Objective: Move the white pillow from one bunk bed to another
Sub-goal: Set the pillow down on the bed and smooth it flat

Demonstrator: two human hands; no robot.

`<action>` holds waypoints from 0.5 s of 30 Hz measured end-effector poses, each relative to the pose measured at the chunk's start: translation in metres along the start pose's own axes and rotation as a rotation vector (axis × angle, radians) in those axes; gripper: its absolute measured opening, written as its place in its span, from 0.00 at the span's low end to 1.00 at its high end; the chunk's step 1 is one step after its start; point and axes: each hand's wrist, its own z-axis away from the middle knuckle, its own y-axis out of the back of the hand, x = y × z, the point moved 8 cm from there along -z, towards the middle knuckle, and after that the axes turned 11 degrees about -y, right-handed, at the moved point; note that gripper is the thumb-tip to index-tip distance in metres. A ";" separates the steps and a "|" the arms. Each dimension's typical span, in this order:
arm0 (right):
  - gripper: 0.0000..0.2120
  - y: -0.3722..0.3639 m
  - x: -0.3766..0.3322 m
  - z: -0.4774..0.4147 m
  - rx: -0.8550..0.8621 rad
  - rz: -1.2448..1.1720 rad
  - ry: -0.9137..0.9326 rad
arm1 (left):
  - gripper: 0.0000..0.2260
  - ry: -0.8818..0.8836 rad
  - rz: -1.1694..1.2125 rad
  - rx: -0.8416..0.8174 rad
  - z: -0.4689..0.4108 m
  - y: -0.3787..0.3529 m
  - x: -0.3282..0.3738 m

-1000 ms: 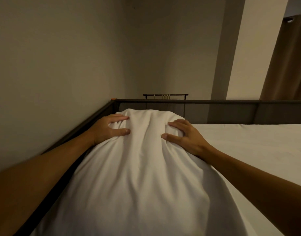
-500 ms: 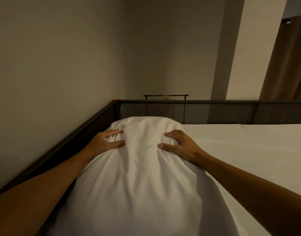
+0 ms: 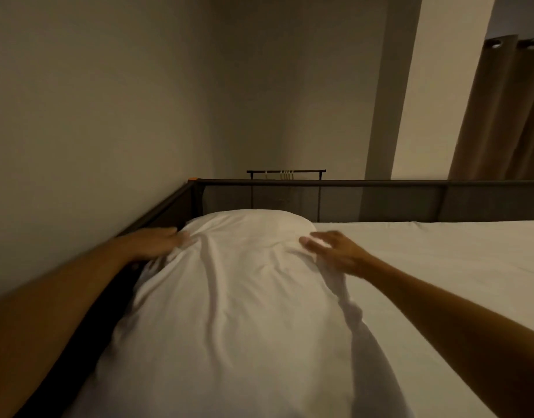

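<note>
Both hands are spread flat at the far end of the pillow (image 3: 229, 291), neither one gripping it. At centre left of the frame, the left hand (image 3: 157, 241) lies low with its fingers stretched toward the pillow's left edge, the fingertips blurred but seeming to touch the bunched fabric there; its palm sits between the pillow and the dark rail (image 3: 157, 211) that runs along the wall (image 3: 87, 122). Right of centre, the right hand (image 3: 335, 251) has its fingers splayed apart, loose and slightly raised over the pillow's right edge, the thumb tip just at the cloth; I cannot tell whether the other fingers touch. The pillow lies lengthwise on the mattress (image 3: 441, 260), filling the lower middle of the frame, its left side against the rail and its rounded far end just short of the mesh end panel (image 3: 380, 203) across the middle of the frame. Creases run along its top from between the hands toward the bottom edge. Behind the panel a small dark rack (image 3: 285, 171) shows, and a brown curtain (image 3: 507, 116) hangs at the upper right.
</note>
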 end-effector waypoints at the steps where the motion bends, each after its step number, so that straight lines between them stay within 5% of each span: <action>1: 0.51 0.009 -0.006 -0.007 0.043 0.036 0.002 | 0.36 0.019 -0.059 0.038 -0.005 0.009 0.003; 5: 0.51 0.017 -0.044 -0.031 0.117 0.137 0.082 | 0.28 -0.118 -0.233 0.101 -0.033 0.009 0.046; 9: 0.37 -0.013 -0.075 -0.044 0.084 0.187 0.154 | 0.26 -0.229 -0.223 0.057 -0.058 -0.022 0.085; 15: 0.36 -0.068 -0.070 -0.050 -0.020 0.313 0.172 | 0.27 -0.206 -0.142 -0.005 -0.070 -0.057 0.068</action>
